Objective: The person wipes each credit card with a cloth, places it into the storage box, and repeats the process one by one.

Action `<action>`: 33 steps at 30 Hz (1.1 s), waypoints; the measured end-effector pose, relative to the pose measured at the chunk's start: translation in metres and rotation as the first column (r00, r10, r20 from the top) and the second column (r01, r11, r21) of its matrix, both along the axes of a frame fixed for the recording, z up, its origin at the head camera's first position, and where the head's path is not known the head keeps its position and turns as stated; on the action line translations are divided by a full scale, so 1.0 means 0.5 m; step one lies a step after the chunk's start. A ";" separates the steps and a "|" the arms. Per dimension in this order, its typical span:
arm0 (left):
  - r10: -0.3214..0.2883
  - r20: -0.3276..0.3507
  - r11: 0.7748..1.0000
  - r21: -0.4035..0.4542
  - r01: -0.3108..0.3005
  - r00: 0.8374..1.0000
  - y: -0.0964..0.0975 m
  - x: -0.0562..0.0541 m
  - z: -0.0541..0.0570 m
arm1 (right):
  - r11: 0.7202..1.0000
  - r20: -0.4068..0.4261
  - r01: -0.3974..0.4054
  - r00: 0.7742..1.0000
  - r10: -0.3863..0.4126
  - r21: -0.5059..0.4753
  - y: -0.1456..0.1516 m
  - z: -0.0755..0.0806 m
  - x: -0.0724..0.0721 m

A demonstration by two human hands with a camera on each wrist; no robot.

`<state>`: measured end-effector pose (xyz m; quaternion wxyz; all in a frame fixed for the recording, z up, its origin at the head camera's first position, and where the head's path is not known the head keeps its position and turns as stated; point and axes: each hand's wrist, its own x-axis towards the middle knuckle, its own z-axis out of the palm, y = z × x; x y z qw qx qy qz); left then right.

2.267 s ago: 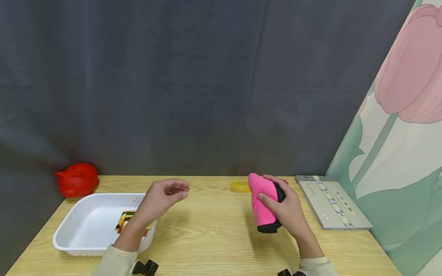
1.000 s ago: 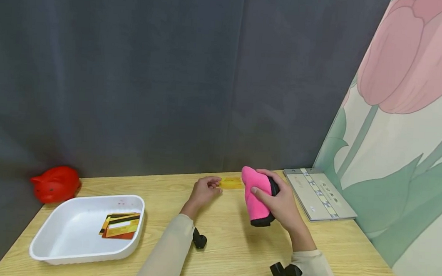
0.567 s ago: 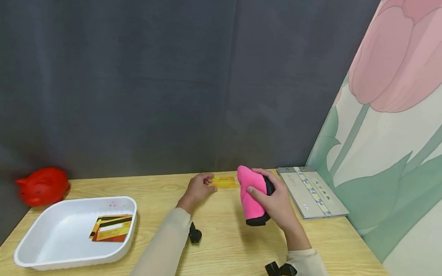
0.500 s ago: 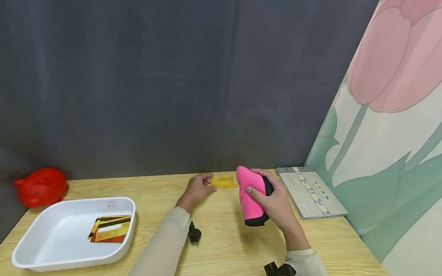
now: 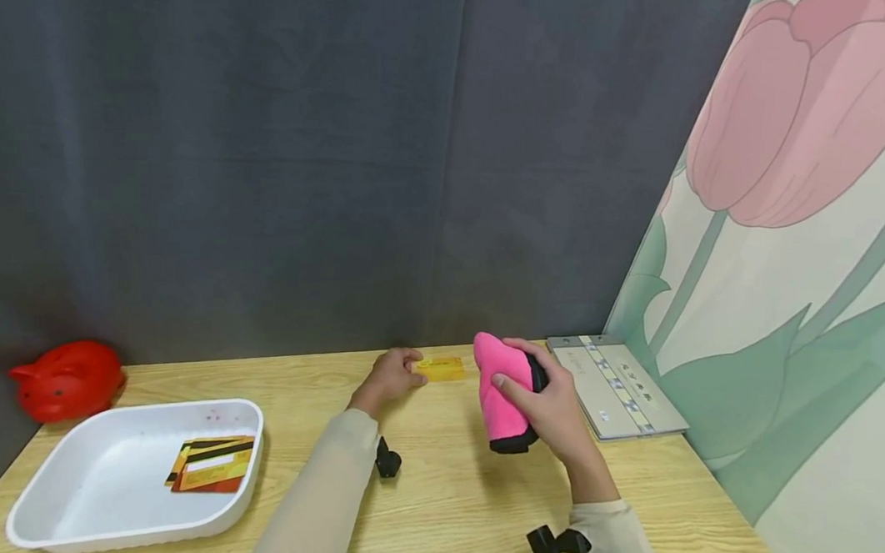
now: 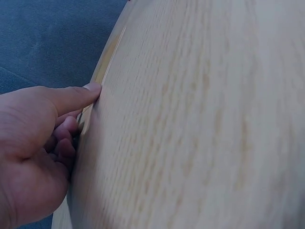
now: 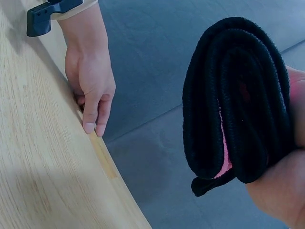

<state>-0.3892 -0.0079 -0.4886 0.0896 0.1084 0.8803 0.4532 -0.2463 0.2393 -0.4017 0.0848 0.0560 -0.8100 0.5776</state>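
Note:
At the back edge of the table lies a flat yellow card (image 5: 441, 368). My left hand (image 5: 390, 376) pinches its left end between thumb and fingers; the right wrist view shows the thumb and a fingertip at the end of the card (image 7: 104, 157). My right hand (image 5: 548, 403) grips a folded pink and black cloth (image 5: 500, 388), held up above the table to the right of the card. Seen end-on in the right wrist view, the black side of the cloth (image 7: 233, 100) shows several folded layers.
A white plastic tray (image 5: 64, 465) stands at the left with several yellow, black and orange cards (image 5: 215, 465) in it. Behind it sits a red pig figure (image 5: 69, 382). A grey book (image 5: 617, 387) lies at the back right, by the flower-patterned wall. A dark curtain (image 5: 305, 177) hangs behind the table.
My left hand has moved from beside the tray, right and back, to the yellow card and taken hold of its end. The right hand keeps its grip on the cloth. The head view has turned right.

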 end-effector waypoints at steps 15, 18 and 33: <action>0.056 -0.011 0.997 -0.054 -0.057 0.998 0.002 0.003 -0.007 | 1.000 0.003 -0.018 1.000 0.018 -0.013 0.000 0.005 -0.003; 0.075 -0.021 0.997 -0.030 -0.075 0.997 0.000 0.003 -0.014 | 1.000 -0.002 -0.022 1.000 0.022 -0.011 -0.001 0.004 -0.007; 0.113 -0.011 0.967 0.231 -0.108 0.994 -0.036 0.050 -0.019 | 1.000 -0.011 -0.023 1.000 0.023 -0.020 0.002 0.006 -0.010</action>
